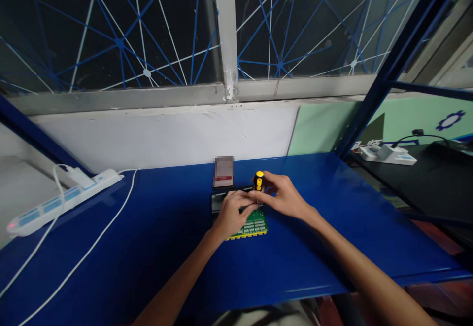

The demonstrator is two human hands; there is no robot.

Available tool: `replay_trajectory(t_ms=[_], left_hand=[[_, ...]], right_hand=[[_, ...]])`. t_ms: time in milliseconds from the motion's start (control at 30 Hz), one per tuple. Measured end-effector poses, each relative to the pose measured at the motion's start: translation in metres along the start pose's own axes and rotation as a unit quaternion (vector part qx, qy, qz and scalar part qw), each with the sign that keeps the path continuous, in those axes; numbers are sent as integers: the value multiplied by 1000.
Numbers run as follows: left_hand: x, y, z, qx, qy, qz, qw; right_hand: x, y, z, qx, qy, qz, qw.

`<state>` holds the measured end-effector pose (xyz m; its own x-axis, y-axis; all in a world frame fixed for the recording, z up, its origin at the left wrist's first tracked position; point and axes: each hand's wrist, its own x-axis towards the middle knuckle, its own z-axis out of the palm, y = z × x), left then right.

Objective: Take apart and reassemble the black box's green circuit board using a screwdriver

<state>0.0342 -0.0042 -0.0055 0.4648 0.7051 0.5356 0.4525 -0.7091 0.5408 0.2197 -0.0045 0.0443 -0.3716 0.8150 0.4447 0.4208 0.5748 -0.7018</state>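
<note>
A screwdriver point(259, 182) with a yellow and black handle stands nearly upright over a green circuit board point(254, 226). My right hand point(283, 195) is closed around its handle, coming from the right. My left hand point(233, 211) lies over the left part of the board, its fingers drawn together near the screwdriver's shaft. Whatever those fingers pinch is hidden. Yellow edging runs along the board's near side. Behind my left hand, a dark case point(218, 200) shows in part. The screwdriver's tip is too small to make out.
A phone-like device point(223, 172) with a blurred screen stands behind the board on the blue table point(158, 247). At the left lies a white power strip point(62, 202) with trailing cables. Blue frame posts rise at both sides; a black table point(436, 183) is at the right.
</note>
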Motion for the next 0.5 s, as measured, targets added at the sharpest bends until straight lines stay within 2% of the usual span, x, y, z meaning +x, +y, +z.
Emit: replay_trajectory(t_ms=[133, 367, 500], left_hand=[[-1, 1, 0, 12, 8, 1, 1000], [0, 0, 2, 24, 29, 7, 999], [0, -2, 4, 23, 54, -2, 998]], right_hand=[[0, 2, 3, -4, 0, 3, 1000], [-2, 2, 3, 43, -50, -6, 998], [-3, 0, 7, 64, -36, -8, 997]])
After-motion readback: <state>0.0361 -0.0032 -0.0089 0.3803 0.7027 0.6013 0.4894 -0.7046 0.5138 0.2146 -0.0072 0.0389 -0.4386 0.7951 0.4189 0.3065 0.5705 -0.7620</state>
